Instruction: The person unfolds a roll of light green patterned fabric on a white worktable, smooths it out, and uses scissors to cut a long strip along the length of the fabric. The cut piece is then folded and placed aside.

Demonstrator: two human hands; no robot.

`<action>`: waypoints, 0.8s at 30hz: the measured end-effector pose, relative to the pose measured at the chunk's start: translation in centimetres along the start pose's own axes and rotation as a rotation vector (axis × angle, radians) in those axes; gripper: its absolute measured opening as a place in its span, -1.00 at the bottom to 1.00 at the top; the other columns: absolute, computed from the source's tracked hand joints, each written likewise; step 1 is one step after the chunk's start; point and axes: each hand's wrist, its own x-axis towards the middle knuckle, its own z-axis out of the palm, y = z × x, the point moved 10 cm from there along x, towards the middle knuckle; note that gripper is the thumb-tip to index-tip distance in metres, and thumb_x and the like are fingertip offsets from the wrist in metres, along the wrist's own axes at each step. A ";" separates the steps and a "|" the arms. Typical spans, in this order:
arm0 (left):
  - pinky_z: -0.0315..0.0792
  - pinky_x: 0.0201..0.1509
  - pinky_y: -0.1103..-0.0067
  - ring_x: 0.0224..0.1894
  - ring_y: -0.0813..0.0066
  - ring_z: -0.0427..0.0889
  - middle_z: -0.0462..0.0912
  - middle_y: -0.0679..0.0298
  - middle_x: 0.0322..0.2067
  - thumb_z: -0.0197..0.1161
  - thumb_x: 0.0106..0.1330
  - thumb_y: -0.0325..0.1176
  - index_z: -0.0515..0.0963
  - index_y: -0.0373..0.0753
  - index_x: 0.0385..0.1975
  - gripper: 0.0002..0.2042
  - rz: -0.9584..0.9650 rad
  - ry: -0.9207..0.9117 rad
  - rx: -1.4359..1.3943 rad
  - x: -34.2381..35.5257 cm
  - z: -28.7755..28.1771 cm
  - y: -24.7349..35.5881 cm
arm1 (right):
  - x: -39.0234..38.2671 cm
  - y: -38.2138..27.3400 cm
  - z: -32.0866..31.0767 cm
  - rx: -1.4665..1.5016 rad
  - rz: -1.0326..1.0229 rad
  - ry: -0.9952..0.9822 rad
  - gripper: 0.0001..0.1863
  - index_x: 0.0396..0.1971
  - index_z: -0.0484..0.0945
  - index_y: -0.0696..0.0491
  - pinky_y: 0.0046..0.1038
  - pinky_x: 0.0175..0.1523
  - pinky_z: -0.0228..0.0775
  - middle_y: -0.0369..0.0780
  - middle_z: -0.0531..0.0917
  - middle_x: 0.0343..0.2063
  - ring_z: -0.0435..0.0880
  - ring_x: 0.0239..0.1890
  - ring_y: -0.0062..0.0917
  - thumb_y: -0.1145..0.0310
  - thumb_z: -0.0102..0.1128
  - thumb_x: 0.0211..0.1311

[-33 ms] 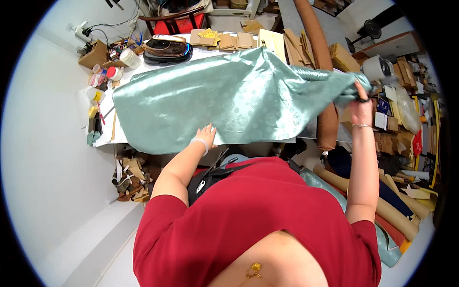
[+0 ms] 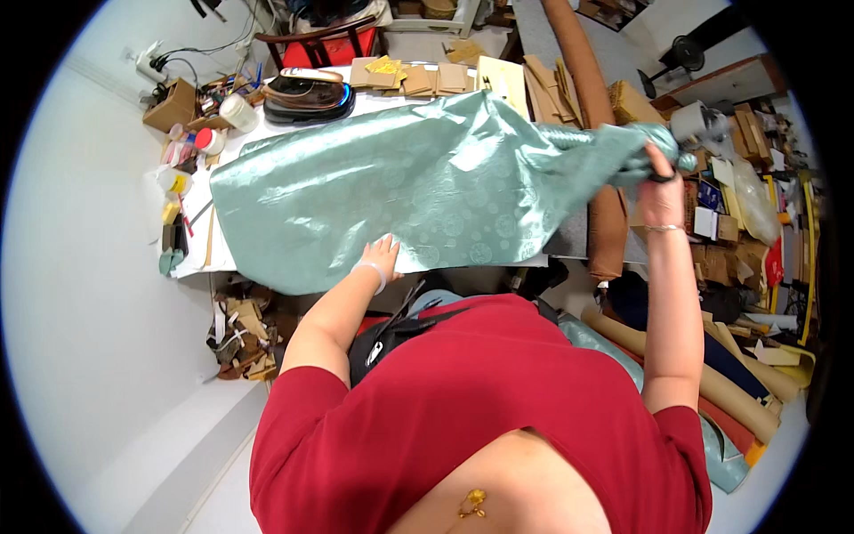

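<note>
A large sheet of shiny pale-green patterned fabric [image 2: 356, 187] lies across the white work table. My left hand [image 2: 381, 256], a pale band at its wrist, rests flat with fingers stretched at the fabric's near edge. Off to the right, my right hand [image 2: 660, 198] is raised and closed around the fabric's bunched end. Folds run from that grip back toward the middle of the sheet. A small black curved piece [image 2: 662, 177] shows at the right fingers; what it is I cannot make out.
Along the table's far side are a black oval case [image 2: 307, 98], brown cardboard pieces [image 2: 418, 82] and a yellow sheet [image 2: 503, 82]. Jars [image 2: 210, 141] stand at the left. A long brown roll [image 2: 608, 236] lies right of the fabric. Boxes [image 2: 712, 222] and rolls crowd the right side.
My right hand has shifted slightly left with the bunched fabric, and the gathered end has turned a little. My left hand stays in nearly the same place.
</note>
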 end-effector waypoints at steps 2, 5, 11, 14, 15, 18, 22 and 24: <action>0.00 0.54 0.04 0.57 0.13 -0.03 -0.09 0.14 0.55 0.30 0.29 0.08 0.08 -0.12 0.50 -0.15 0.032 0.050 -0.062 0.3 0.2 0.4 | -0.2 2.0 8.1 -0.286 -0.037 -0.173 -0.49 0.04 0.55 0.16 -0.38 0.19 0.40 -0.22 0.66 -0.06 0.63 -0.04 -0.49 0.21 0.48 0.16; -0.03 0.55 0.03 0.58 0.15 -0.08 -0.10 0.21 0.56 0.26 0.32 0.07 0.14 -0.08 0.49 -0.21 -0.023 0.092 -0.174 -0.2 0.6 -1.5 | -4.2 6.5 21.0 -0.489 -0.063 -0.384 -0.37 0.00 0.51 0.25 -0.36 0.08 0.48 -0.16 0.67 -0.14 0.63 -0.09 -0.47 0.13 0.55 0.08; -0.06 0.55 -0.01 0.57 0.15 -0.05 -0.06 0.27 0.56 0.24 0.35 -0.01 0.30 0.20 0.42 -0.39 -0.250 0.249 -0.289 -0.8 0.8 -4.4 | -9.8 23.4 33.9 -0.853 -0.114 -0.688 -0.23 0.04 0.53 0.19 -0.29 0.11 0.48 0.03 0.67 -0.05 0.66 0.01 -0.12 -0.01 0.63 -0.06; -0.07 0.54 -0.06 0.58 0.17 -0.07 -0.04 0.30 0.55 0.23 0.36 -0.02 0.30 0.23 0.42 -0.40 -0.319 0.198 -0.317 -2.7 1.5 -5.8 | -12.4 28.9 34.4 -0.910 -0.054 -0.772 -0.22 0.03 0.53 0.17 -0.26 0.10 0.48 0.02 0.67 -0.06 0.66 0.00 -0.10 -0.05 0.63 -0.09; -0.08 0.53 -0.10 0.59 0.19 -0.14 -0.06 0.33 0.56 0.22 0.37 -0.04 0.30 0.24 0.42 -0.41 -0.313 0.200 -0.295 -2.2 2.4 -6.3 | -12.7 29.7 33.7 -0.942 -0.035 -0.773 -0.21 0.03 0.52 0.16 -0.27 0.10 0.48 0.01 0.68 -0.07 0.66 0.00 -0.11 -0.06 0.63 -0.10; -0.13 0.54 -0.09 0.60 0.23 -0.19 -0.14 0.37 0.57 0.25 0.35 -0.07 0.32 0.30 0.41 -0.41 -0.394 0.091 -0.346 -2.2 3.4 -7.3 | -13.9 29.9 32.1 -0.885 -0.066 -0.774 -0.21 0.02 0.51 0.17 -0.29 0.11 0.47 0.01 0.67 -0.08 0.66 0.00 -0.14 -0.05 0.63 -0.09; -0.11 0.53 -0.09 0.61 0.18 -0.24 -0.26 0.35 0.59 0.23 0.38 -0.06 0.18 0.34 0.47 -0.35 -0.354 0.132 -0.368 -2.3 2.7 -6.7 | -12.0 25.8 26.9 -0.747 -0.101 -0.601 -0.40 0.08 0.49 0.14 -0.43 0.18 0.45 -0.14 0.67 -0.01 0.64 0.03 -0.47 0.20 0.55 0.13; -0.10 0.53 -0.09 0.61 0.18 -0.22 -0.27 0.36 0.59 0.23 0.39 -0.06 0.13 0.37 0.48 -0.33 -0.367 0.088 -0.356 -2.4 2.7 -6.9 | -10.1 22.0 23.9 -0.621 -0.216 -0.462 -0.46 0.00 0.47 0.18 -0.45 0.06 0.50 -0.17 0.70 -0.10 0.65 -0.11 -0.54 0.20 0.52 0.17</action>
